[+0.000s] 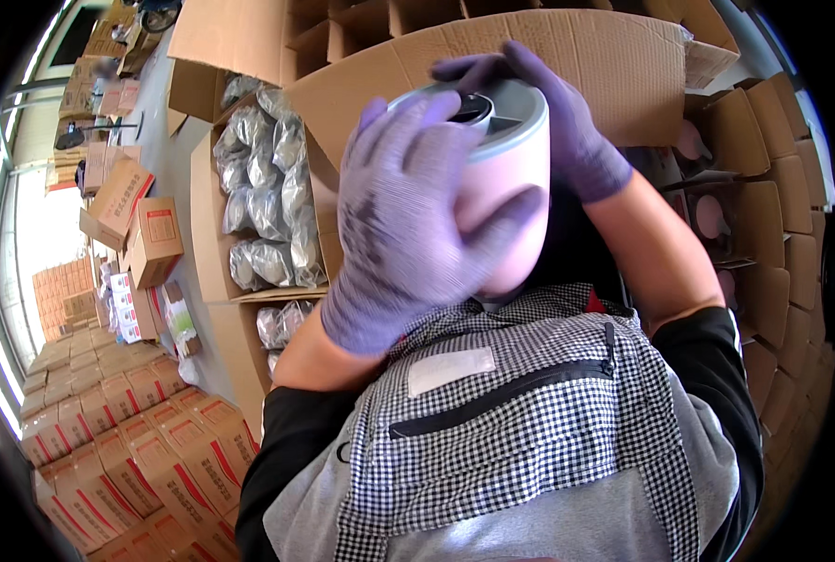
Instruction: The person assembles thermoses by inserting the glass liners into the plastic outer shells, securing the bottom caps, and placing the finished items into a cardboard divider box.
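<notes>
In front of my checked apron (520,412) I hold a pink, rounded appliance body (506,229), upended so that its hollow end faces up. A pale grey-blue rim (536,112) runs round that end, and a black round part (471,108) sits inside. My left hand (408,211), in a purple-grey knit glove, wraps its near left side, fingers over the rim and thumb across the front. Gloved alike, my right hand (567,122) closes round the far right side, fingers over the rim. Its palm side is hidden behind the body.
Beyond my hands stands an open carton with cardboard dividers (361,33). At left, another open carton (211,206) holds several plastic-wrapped parts (267,178). Open boxes on the right hold pink pieces (710,215). Sealed cartons (146,440) are stacked at the lower left.
</notes>
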Available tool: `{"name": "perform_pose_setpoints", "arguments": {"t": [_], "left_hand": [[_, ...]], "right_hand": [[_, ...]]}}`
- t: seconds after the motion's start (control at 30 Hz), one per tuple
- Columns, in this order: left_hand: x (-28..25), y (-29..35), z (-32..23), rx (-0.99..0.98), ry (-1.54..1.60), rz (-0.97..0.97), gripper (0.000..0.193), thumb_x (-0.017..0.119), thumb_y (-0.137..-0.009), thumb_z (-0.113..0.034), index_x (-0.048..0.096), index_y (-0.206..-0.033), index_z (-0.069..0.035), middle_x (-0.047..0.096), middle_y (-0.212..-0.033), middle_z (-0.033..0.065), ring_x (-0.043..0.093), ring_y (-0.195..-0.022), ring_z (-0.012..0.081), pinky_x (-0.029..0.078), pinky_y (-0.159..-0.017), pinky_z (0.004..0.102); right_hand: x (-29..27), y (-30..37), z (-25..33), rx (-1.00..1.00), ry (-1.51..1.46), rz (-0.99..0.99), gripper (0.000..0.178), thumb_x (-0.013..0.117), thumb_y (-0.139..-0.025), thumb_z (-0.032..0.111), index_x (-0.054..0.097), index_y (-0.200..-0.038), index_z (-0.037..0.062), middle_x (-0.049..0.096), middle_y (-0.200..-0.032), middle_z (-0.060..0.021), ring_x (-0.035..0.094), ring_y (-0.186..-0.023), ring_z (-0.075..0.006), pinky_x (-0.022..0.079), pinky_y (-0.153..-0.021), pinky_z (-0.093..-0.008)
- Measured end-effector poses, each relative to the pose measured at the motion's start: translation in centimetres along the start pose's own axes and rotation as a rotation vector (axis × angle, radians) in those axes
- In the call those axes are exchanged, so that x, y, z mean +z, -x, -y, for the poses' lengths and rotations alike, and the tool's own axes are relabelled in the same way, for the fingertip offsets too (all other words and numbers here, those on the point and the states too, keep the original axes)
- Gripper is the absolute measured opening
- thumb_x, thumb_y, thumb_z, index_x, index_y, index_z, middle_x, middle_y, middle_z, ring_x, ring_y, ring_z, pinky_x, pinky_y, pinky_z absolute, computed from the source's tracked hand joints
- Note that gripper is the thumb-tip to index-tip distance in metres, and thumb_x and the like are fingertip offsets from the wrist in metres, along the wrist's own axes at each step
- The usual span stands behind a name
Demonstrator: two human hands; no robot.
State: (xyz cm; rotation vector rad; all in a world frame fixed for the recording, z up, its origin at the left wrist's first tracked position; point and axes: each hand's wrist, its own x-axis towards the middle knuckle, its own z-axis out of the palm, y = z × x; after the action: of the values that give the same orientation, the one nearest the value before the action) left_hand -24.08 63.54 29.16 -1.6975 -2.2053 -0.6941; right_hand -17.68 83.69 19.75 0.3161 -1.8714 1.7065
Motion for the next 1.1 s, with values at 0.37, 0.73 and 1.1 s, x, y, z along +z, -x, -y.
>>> {"name": "perform_pose_setpoints", "arguments": {"t": [0.37, 0.73, 1.1], "left_hand": [[-0.8, 1.9, 2.5, -0.184, 0.582, -0.099, 0.044, 0.069, -0.094, -0.047, 0.072, -0.106, -0.005, 0.064, -0.127, 0.021, 0.053, -0.131, 0.0415, 0.031, -0.118, 0.0562], [-0.4, 4.7, 4.6, 0.153, 0.527, 0.009, 0.059, 0.042, -0.105, -0.062, 0.073, -0.106, -0.012, 0.072, -0.126, 0.0182, 0.049, -0.141, 0.0456, 0.016, -0.125, 0.0568], [9.6, 7.3, 5.2, -0.525, 0.721, 0.681, 0.104, 0.054, -0.087, -0.083, 0.047, -0.148, 0.0, 0.057, -0.141, 0.0283, 0.056, -0.133, 0.0388, 0.044, -0.112, 0.0445]], "right_hand": [[-1.2, -1.1, 2.2, -0.25, 0.471, 0.025, 0.016, 0.055, -0.101, 0.008, 0.064, -0.102, -0.0056, 0.065, -0.112, -0.0177, 0.066, -0.102, -0.031, 0.053, -0.096, -0.0392], [1.2, 1.9, 4.4, -0.222, 0.298, 0.042, 0.013, 0.065, -0.09, 0.005, 0.062, -0.091, -0.0077, 0.065, -0.098, -0.0206, 0.066, -0.105, -0.0355, 0.047, -0.111, -0.0504], [-4.5, 15.1, 15.3, 0.35, 0.795, 0.103, 0.031, 0.078, -0.072, 0.019, 0.067, -0.094, -0.0006, 0.063, -0.098, -0.0159, 0.061, -0.103, -0.0361, 0.043, -0.108, -0.0508]]}}
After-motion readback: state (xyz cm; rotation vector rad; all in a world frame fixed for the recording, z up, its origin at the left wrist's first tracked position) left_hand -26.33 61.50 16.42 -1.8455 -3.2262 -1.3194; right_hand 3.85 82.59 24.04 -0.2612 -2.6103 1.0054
